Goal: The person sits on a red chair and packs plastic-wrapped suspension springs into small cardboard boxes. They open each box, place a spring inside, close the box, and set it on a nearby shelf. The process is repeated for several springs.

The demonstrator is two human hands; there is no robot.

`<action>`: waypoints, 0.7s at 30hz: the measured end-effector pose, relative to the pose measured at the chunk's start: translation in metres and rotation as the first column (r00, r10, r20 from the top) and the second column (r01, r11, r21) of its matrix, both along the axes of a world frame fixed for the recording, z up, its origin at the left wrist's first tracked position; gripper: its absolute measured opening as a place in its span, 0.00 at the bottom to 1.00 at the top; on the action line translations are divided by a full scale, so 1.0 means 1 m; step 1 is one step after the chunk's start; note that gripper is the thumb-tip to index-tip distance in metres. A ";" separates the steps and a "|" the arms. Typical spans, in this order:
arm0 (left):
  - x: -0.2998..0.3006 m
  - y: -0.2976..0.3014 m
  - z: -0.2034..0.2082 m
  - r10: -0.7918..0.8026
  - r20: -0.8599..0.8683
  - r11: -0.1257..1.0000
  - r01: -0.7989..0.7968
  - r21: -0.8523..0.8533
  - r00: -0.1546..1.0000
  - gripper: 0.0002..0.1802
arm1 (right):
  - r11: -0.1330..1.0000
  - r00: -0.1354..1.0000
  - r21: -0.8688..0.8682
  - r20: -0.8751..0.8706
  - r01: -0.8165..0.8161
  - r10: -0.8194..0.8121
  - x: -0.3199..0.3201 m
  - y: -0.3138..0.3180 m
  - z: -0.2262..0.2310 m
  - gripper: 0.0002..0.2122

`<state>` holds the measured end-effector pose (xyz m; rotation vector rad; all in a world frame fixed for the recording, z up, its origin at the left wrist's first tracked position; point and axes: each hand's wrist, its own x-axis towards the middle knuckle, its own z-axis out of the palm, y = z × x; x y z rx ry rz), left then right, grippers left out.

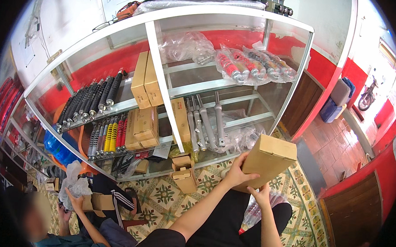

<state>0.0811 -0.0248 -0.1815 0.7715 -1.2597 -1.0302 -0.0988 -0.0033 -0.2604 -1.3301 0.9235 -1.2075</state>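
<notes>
A long brown cardboard box (271,155) stands tilted above my lap, its end flap folded over at the top. My left hand (241,173) grips the box's left side, thumb across its face. Lower down, my right hand (260,196) holds the bottom edge of the same box with bent fingers. Whether anything is inside the box cannot be seen. Below my hands, a clear plastic-wrapped part (253,214) with a red end lies by my legs, partly hidden by my right forearm. Two open cardboard boxes (184,179) stand on the floor to the left.
A glass display case (155,73) ahead holds coil shock absorbers (113,91), fork tubes (219,120), cardboard boxes (140,83) and bagged red shocks (229,65). At lower left, a co-worker's hand (74,200) holds a plastic-wrapped item (74,184) beside an open box (98,203).
</notes>
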 end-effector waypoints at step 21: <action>0.020 0.052 -0.061 0.127 -0.619 0.920 0.141 0.365 0.775 0.32 | 0.959 0.723 -0.283 -0.660 0.013 -0.205 0.016 0.061 0.100 0.29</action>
